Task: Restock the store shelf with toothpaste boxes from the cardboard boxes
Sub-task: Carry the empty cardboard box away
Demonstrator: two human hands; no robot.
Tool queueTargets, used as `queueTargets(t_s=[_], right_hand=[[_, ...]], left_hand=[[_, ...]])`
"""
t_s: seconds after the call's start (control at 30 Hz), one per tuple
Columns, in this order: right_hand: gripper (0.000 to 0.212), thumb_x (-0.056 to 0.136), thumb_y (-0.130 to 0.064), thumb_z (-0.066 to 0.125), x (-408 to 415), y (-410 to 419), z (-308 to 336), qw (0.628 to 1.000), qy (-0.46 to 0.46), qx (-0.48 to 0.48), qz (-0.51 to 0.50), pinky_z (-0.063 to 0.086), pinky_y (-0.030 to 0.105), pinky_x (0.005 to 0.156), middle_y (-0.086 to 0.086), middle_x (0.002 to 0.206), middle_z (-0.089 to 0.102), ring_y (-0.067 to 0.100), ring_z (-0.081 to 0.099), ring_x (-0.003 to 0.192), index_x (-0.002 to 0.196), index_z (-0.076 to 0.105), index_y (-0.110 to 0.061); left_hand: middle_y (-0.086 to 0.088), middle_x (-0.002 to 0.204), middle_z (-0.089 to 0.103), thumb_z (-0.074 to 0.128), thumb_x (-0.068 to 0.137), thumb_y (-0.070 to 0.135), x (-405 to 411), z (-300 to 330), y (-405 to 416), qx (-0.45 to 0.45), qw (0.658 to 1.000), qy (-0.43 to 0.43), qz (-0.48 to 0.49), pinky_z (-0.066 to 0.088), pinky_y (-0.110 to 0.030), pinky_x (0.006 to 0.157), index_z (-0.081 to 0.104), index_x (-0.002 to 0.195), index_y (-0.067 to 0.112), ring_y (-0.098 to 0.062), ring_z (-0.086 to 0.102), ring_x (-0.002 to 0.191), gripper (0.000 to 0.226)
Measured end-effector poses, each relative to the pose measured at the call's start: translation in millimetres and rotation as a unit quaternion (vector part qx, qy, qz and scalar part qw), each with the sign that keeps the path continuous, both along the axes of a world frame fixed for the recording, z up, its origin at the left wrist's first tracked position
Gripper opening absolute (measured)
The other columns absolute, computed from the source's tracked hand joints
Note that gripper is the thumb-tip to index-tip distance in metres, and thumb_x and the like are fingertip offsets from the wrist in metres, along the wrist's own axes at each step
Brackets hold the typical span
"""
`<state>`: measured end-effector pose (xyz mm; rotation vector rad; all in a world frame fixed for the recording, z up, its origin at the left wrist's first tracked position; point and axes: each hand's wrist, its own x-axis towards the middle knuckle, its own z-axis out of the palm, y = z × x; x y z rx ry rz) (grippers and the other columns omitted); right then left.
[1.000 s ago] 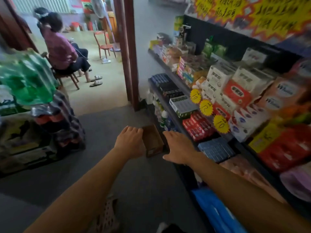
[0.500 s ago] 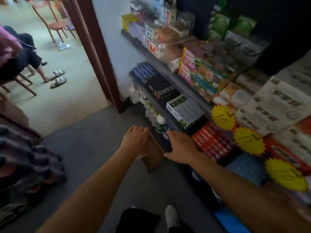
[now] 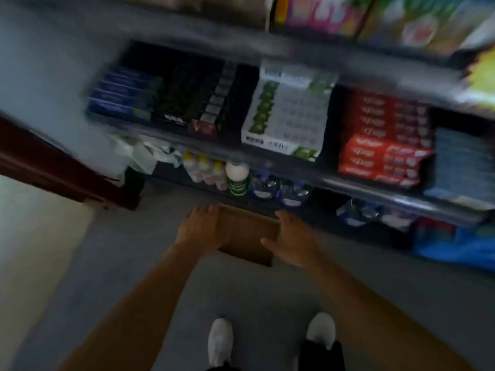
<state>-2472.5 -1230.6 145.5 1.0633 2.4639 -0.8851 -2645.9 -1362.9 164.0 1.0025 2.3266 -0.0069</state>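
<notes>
Fingers of the left hand [image 3: 199, 228] lie along the left side of the cardboard box [image 3: 247, 235], curled down over its far edge as best the blur allows; fingers of the right hand [image 3: 290, 238] press flat on the right side, thumb pointing in across the box's near face. Box is clamped between the two palms, held low and out front, above the grey floor [image 3: 112, 263] and just short of the bottom of the store shelf [image 3: 267, 167]. Both forearms reach forward nearly straight, converging on the box, wrists roughly level. White shoes [image 3: 220, 341] planted below, toes toward the shelf. Whether the box is open on top, and what is inside, cannot be read; frame is smeared. Step in hand looks like bringing the box to the toothpaste section. To do it well: keep even inward pressure so the box does not slip or rack, keep it level, and set it on the floor close to the shelf foot without knocking the bottles [image 3: 237, 178] on the lowest tier. Left to right on the middle tier: blue boxes [image 3: 120, 99], dark boxes [image 3: 187, 103], green-and-white boxes [image 3: 286, 116], red toothpaste boxes [image 3: 385, 140]. A dark gap between the dark and the green-and-white stacks looks like a likely slot to fill.
</notes>
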Motion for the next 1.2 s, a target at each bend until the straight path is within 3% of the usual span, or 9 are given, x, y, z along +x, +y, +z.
queueTargets(t_s=[0.23, 0.37, 0.43, 0.57, 0.7, 0.8, 0.97, 1.1, 1.2], right_hand=[[0.089, 0.080, -0.066, 0.057, -17, -17, -195, 0.979, -0.017, -0.032, -0.199, 0.037, 0.038, 0.107, 0.010, 0.145, 0.042, 0.027, 0.042, 0.130, 0.147, 0.027, -0.016], [0.086, 0.087, -0.059, 0.055, -7, -15, -302, 0.959, -0.012, -0.042, -0.279, 0.028, 0.039, 0.111, 0.013, 0.151, 0.033, 0.031, 0.032, 0.137, 0.150, 0.022, -0.010], [0.079, 0.090, -0.054, 0.054, 2, -15, -346, 0.942, 0.016, -0.051, -0.331, 0.028, 0.039, 0.110, 0.015, 0.150, 0.034, 0.032, 0.032, 0.137, 0.147, 0.027, -0.006], [0.083, 0.090, -0.059, 0.048, 9, -18, -416, 0.888, 0.066, -0.087, -0.447, 0.030, 0.039, 0.109, 0.016, 0.152, 0.032, 0.032, 0.033, 0.138, 0.149, 0.024, -0.006], [0.073, 0.094, -0.061, 0.034, 8, -22, -459, 0.861, 0.094, -0.110, -0.488, 0.038, 0.042, 0.101, 0.017, 0.143, 0.043, 0.036, 0.044, 0.129, 0.144, 0.032, -0.007], [0.060, 0.099, -0.055, 0.025, 3, -20, -477, 0.851, 0.122, -0.109, -0.498, 0.037, 0.035, 0.091, 0.017, 0.131, 0.052, 0.035, 0.050, 0.121, 0.133, 0.043, -0.009], [0.057, 0.103, -0.047, 0.018, -3, -15, -493, 0.833, 0.161, -0.088, -0.521, 0.034, 0.041, 0.105, 0.016, 0.141, 0.047, 0.034, 0.043, 0.131, 0.140, 0.043, -0.012], [0.055, 0.104, -0.043, 0.017, -2, -15, -497, 0.837, 0.164, -0.070, -0.518, 0.036, 0.036, 0.100, 0.016, 0.137, 0.050, 0.032, 0.046, 0.127, 0.137, 0.046, -0.010], [0.055, 0.104, -0.043, 0.018, 1, -14, -496, 0.834, 0.177, -0.071, -0.518, 0.036, 0.032, 0.095, 0.016, 0.135, 0.052, 0.031, 0.048, 0.125, 0.135, 0.049, -0.009]], left_hand=[[-0.015, 0.151, 0.033, 0.060, 0.090, 0.040, -48, -199, 6, -0.010, 0.998, -0.066, 0.023, 0.032, -0.043, 0.111, 0.019, 0.151, 0.014, -0.034, 0.035, 0.135, 0.078], [-0.018, 0.144, 0.042, 0.061, 0.086, 0.049, -69, -313, 10, 0.043, 0.985, -0.100, 0.133, 0.036, -0.046, 0.108, 0.037, 0.144, 0.011, -0.036, 0.043, 0.129, 0.074], [-0.021, 0.138, 0.047, 0.061, 0.079, 0.060, -77, -363, 13, 0.075, 0.977, -0.095, 0.176, 0.039, -0.049, 0.105, 0.044, 0.138, 0.008, -0.039, 0.048, 0.124, 0.081], [-0.024, 0.150, 0.030, 0.047, 0.094, 0.051, -92, -437, 14, 0.078, 0.971, -0.065, 0.215, 0.027, -0.048, 0.109, 0.028, 0.147, 0.004, -0.042, 0.034, 0.135, 0.073], [-0.028, 0.138, 0.043, 0.035, 0.099, 0.048, -98, -481, 2, 0.124, 0.960, -0.083, 0.236, 0.033, -0.048, 0.105, 0.041, 0.138, 0.001, -0.044, 0.042, 0.126, 0.061], [-0.026, 0.140, 0.043, 0.025, 0.104, 0.038, -96, -494, -3, 0.150, 0.950, -0.095, 0.256, 0.032, -0.042, 0.104, 0.041, 0.139, 0.002, -0.041, 0.041, 0.128, 0.052], [-0.024, 0.143, 0.041, 0.018, 0.103, 0.046, -104, -512, -6, 0.154, 0.936, -0.091, 0.302, 0.027, -0.047, 0.111, 0.040, 0.142, 0.009, -0.041, 0.038, 0.132, 0.059], [-0.028, 0.125, 0.054, 0.021, 0.103, 0.045, -102, -515, -9, 0.174, 0.940, -0.060, 0.289, 0.039, -0.046, 0.096, 0.053, 0.128, 0.002, -0.043, 0.050, 0.117, 0.059], [-0.025, 0.123, 0.054, 0.020, 0.103, 0.044, -94, -508, -13, 0.186, 0.941, -0.059, 0.277, 0.038, -0.040, 0.086, 0.052, 0.126, 0.004, -0.041, 0.052, 0.115, 0.056]])
